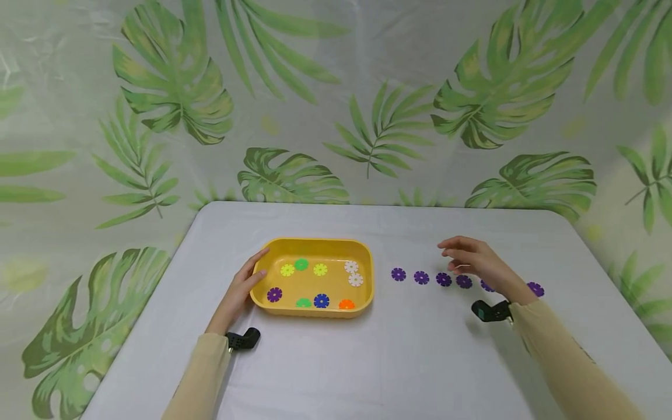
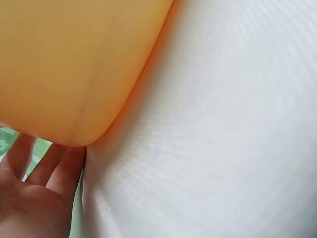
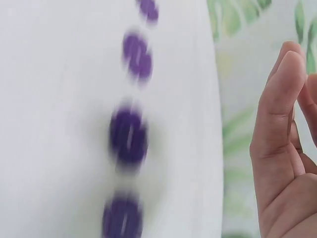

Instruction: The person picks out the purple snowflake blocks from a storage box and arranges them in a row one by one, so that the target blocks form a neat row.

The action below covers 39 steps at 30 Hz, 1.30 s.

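At the left end of a yellow plastic tray (image 1: 312,312), my left hand (image 1: 242,291) grips the rim, thumb over the edge and fingers along the outer side. The left wrist view shows those fingers (image 2: 62,171) against the tray's wall. My right hand (image 1: 475,259) hovers above a row of purple notched discs (image 1: 421,277), fingers loosely bent. Nothing shows between its fingers in the right wrist view, where blurred purple discs (image 3: 129,139) lie to the left. Part of the row is hidden under the right hand and wrist.
Inside the tray lie several notched discs: a purple disc (image 1: 274,294), a blue disc (image 1: 321,301), an orange disc (image 1: 346,304), plus green, yellow and white ones. A white cloth covers the table (image 1: 399,361). Behind its far edge hangs a leaf-patterned curtain (image 1: 294,116).
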Motion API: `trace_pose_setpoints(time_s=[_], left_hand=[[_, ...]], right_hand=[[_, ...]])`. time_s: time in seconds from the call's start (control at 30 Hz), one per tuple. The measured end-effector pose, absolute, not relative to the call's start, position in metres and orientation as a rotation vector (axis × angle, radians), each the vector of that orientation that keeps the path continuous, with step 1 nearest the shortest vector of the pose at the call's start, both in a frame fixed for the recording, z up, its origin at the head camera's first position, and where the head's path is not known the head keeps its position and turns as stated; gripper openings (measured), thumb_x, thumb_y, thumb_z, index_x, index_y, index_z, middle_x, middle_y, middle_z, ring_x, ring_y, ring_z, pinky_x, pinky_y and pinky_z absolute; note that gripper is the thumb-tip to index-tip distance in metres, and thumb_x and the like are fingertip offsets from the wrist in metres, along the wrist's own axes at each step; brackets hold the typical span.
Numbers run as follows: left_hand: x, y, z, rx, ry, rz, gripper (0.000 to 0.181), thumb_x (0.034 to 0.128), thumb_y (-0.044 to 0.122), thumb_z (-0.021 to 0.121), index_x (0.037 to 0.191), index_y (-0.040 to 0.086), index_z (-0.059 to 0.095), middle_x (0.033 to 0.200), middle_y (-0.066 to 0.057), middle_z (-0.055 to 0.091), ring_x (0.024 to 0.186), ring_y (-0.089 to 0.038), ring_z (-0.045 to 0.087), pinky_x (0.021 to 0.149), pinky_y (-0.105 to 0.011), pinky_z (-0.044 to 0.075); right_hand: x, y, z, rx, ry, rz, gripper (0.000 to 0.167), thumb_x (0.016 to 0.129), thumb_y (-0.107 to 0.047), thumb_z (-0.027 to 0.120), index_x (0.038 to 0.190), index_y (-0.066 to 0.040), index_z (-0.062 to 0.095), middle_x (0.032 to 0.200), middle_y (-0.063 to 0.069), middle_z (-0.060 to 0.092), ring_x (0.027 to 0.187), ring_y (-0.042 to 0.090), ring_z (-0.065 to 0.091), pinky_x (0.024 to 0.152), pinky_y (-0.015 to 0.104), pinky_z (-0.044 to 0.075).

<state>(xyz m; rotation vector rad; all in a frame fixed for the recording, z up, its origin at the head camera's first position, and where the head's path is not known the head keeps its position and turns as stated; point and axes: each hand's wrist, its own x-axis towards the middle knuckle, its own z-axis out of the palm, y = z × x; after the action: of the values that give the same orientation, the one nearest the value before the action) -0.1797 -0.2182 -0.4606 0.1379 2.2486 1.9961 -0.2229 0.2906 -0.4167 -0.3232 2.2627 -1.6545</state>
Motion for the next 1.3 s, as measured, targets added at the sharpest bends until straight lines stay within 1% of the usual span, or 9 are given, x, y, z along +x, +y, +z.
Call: trace_pose_setpoints(time_s=[0.1,0.17,0.3,0.43,0.67,0.87,1.0,1.13,1.3], left_hand=[[-0.179,-0.217,-0.459,0.137,2.240,1.996,0.051,0.1017,0.012,0.044,0.151,0.008,0.029,0.158,-0.011,0.013,0.144,-0.029,0.007,0.115,-0.049,0.010],[-0.182,-0.219,-0.466,0.136,2.241,2.001,0.051,0.1018,0.013,0.044,0.151,0.011,0.030,0.158,-0.009,0.013,0.144,-0.029,0.007,0.115,-0.049,0.010],[-0.188,-0.222,-0.480,0.124,2.257,2.001,0.051,0.1022,0.016,0.045,0.151,0.016,0.031,0.158,-0.005,0.015,0.144,-0.025,0.008,0.115,-0.047,0.010],[-0.188,-0.223,-0.484,0.137,2.277,1.991,0.050,0.1020,0.019,0.046,0.150,0.018,0.032,0.158,-0.004,0.015,0.144,-0.024,0.008,0.115,-0.048,0.011],[-0.189,-0.224,-0.485,0.138,2.271,1.999,0.050,0.1017,0.020,0.047,0.150,0.020,0.033,0.158,-0.002,0.016,0.144,-0.023,0.010,0.115,-0.047,0.013],[-0.189,-0.224,-0.481,0.151,2.262,1.996,0.050,0.1021,0.020,0.046,0.150,0.018,0.032,0.158,-0.005,0.015,0.144,-0.024,0.009,0.115,-0.047,0.011],[-0.183,-0.222,-0.469,0.172,2.248,2.005,0.051,0.1018,0.014,0.045,0.151,0.012,0.030,0.158,-0.010,0.013,0.144,-0.028,0.005,0.114,-0.051,0.007],[-0.178,-0.218,-0.457,0.175,2.239,1.996,0.052,0.1017,0.012,0.044,0.151,0.008,0.027,0.158,-0.013,0.012,0.144,-0.031,0.006,0.114,-0.052,0.010],[-0.177,-0.217,-0.454,0.156,2.234,2.000,0.052,0.1020,0.013,0.044,0.151,0.009,0.028,0.158,-0.012,0.012,0.144,-0.030,0.008,0.114,-0.050,0.012]], right_hand=[[-0.230,0.249,-0.411,-0.358,2.203,-1.636,0.039,0.100,-0.023,0.051,0.125,0.006,0.050,0.108,0.015,0.055,0.080,0.022,0.060,0.082,0.039,0.054],[-0.234,0.220,-0.409,-0.380,2.171,-1.612,0.036,0.100,-0.023,0.052,0.124,0.004,0.052,0.108,0.017,0.055,0.080,0.023,0.060,0.083,0.041,0.054],[-0.235,0.162,-0.406,-0.456,2.083,-1.581,0.036,0.099,-0.020,0.053,0.123,0.006,0.053,0.112,0.026,0.055,0.079,0.026,0.059,0.078,0.036,0.056],[-0.231,0.110,-0.409,-0.560,1.981,-1.549,0.035,0.098,-0.018,0.054,0.122,0.007,0.055,0.115,0.030,0.054,0.077,0.028,0.060,0.071,0.032,0.056],[-0.218,0.037,-0.417,-0.658,1.853,-1.480,0.035,0.100,-0.015,0.050,0.126,0.008,0.052,0.124,0.029,0.052,0.086,0.039,0.063,0.079,0.043,0.055],[-0.211,-0.008,-0.429,-0.543,1.815,-1.457,0.032,0.101,-0.014,0.048,0.126,0.005,0.053,0.125,0.021,0.054,0.083,0.028,0.065,0.080,0.039,0.055],[-0.208,-0.031,-0.436,-0.421,1.830,-1.465,0.030,0.101,-0.012,0.047,0.125,0.003,0.055,0.120,0.017,0.057,0.080,0.020,0.064,0.076,0.033,0.056],[-0.204,-0.046,-0.440,-0.303,1.857,-1.478,0.027,0.101,-0.010,0.045,0.123,0.002,0.055,0.112,0.016,0.058,0.080,0.020,0.062,0.074,0.030,0.055],[-0.200,-0.055,-0.442,-0.254,1.916,-1.471,0.024,0.100,-0.006,0.043,0.119,0.001,0.057,0.105,0.014,0.058,0.081,0.022,0.060,0.073,0.031,0.054]])
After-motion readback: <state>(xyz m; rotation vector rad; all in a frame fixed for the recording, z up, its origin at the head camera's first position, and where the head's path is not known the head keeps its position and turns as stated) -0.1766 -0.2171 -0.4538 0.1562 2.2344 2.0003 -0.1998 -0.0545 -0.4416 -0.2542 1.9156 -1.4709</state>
